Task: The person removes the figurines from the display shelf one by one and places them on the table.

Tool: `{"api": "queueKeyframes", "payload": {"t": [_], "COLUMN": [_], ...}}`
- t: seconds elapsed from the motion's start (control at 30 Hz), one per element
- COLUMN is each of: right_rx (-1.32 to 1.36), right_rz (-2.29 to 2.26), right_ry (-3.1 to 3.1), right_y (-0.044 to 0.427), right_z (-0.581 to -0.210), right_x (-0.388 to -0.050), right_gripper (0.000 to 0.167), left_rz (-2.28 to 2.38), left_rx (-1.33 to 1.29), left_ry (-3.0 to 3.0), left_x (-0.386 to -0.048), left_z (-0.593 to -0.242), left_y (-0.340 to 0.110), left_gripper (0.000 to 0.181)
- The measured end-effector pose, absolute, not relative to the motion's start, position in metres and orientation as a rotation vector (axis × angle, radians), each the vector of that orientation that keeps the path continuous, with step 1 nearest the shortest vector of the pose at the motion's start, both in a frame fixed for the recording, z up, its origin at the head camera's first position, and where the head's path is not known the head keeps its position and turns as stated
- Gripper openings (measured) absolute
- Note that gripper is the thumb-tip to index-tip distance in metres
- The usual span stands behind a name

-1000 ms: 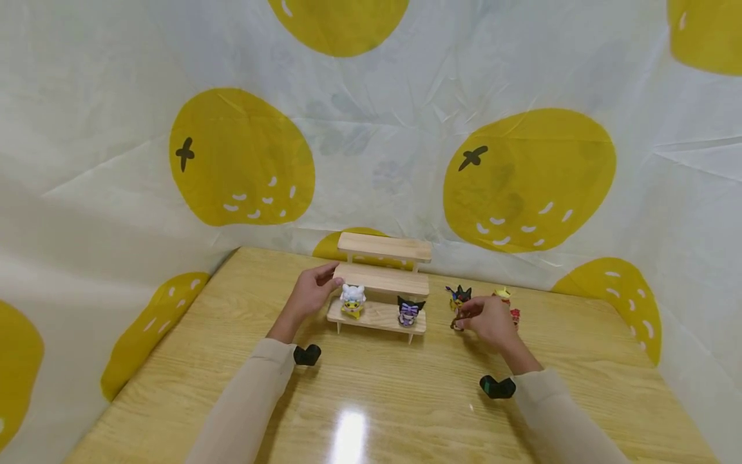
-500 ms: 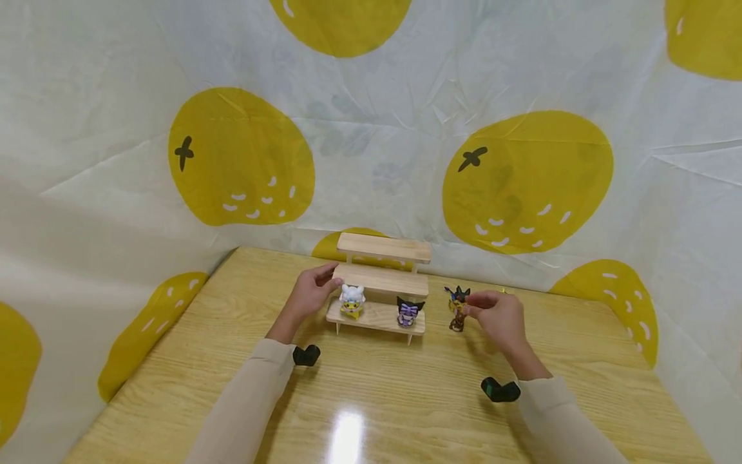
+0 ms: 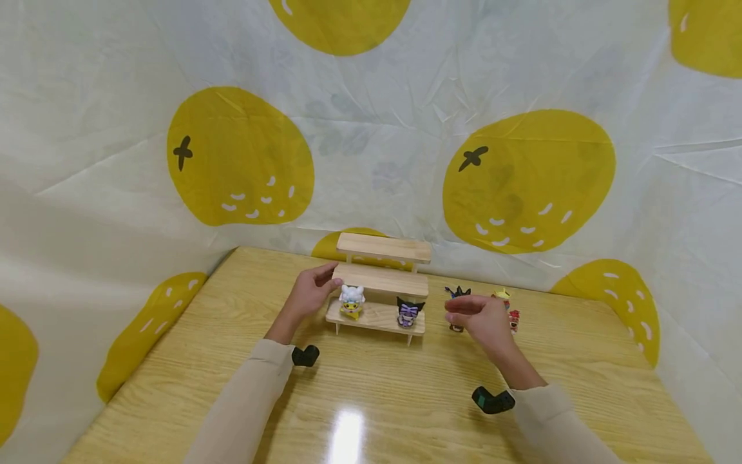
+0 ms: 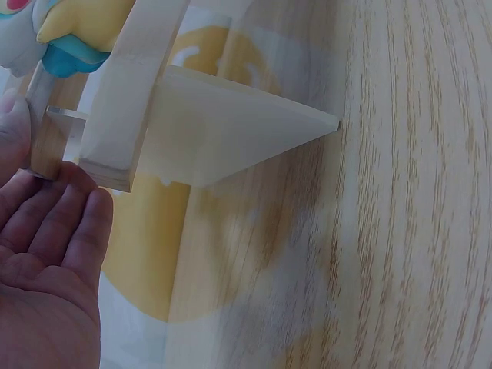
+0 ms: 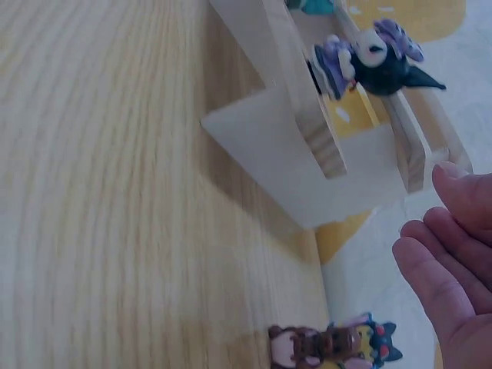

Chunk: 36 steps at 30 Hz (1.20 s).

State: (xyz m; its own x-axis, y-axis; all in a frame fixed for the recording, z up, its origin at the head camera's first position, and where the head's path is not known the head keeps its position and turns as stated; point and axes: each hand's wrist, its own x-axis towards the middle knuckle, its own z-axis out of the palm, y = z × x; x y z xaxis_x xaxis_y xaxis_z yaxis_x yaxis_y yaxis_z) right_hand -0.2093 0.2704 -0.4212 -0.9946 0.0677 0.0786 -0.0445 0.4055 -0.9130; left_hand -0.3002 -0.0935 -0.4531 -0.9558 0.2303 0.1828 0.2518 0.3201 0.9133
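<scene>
Brown figurine (image 5: pixel 314 344) stands upright on the worktop (image 3: pixel 417 386), right of the wooden stand (image 3: pixel 379 278), just below the nearer right hand (image 3: pixel 485 325), fingers (image 5: pixel 427 277) parted from thumb, holding nothing; left hand (image 3: pixel 310 293) pinches the stand's middle tier.

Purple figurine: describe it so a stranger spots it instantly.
On the table is a tiered wooden stand. The purple figurine sits on its lowest shelf, toward the right end. Pointed black ears set it apart from the yellow and white figurine sharing that shelf.
</scene>
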Motion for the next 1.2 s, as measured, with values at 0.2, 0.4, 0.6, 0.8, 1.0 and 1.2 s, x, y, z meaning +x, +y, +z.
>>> {"api": "queueKeyframes", "payload": {"t": [0.2, 0.4, 0.6, 0.8, 1.0, 1.2], "right_rx": [0.076, 0.127, 0.17, 0.185, 0.188, 0.132], "right_rz": [1.773, 1.818, 1.87, 1.903, 1.894, 1.873], "right_ry": [-2.545, -2.555, -2.511, -2.476, -2.439, -2.44], "right_y": [0.259, 0.248, 0.235, 0.22, 0.209, 0.205], "right_z": [-0.424, -0.429, -0.43, -0.434, -0.434, -0.431], "right_x": [-0.208, -0.208, -0.212, -0.215, -0.216, -0.216], "right_gripper": [0.034, 0.038, 0.046, 0.044, 0.038, 0.033], "left_rz": [-1.76, -1.763, -1.753, -1.764, -1.757, -1.747], "left_rx": [-0.46, -0.467, -0.441, -0.443, -0.439, -0.444], "left_ry": [-2.529, -2.532, -2.531, -2.536, -2.542, -2.552], "left_x": [-0.3, -0.299, -0.299, -0.299, -0.299, -0.299], "left_z": [-0.453, -0.454, -0.451, -0.454, -0.454, -0.45], "left_y": [-0.093, -0.093, -0.093, -0.094, -0.094, -0.093], "left_gripper": [0.055, 0.056, 0.055, 0.055, 0.055, 0.055]}}
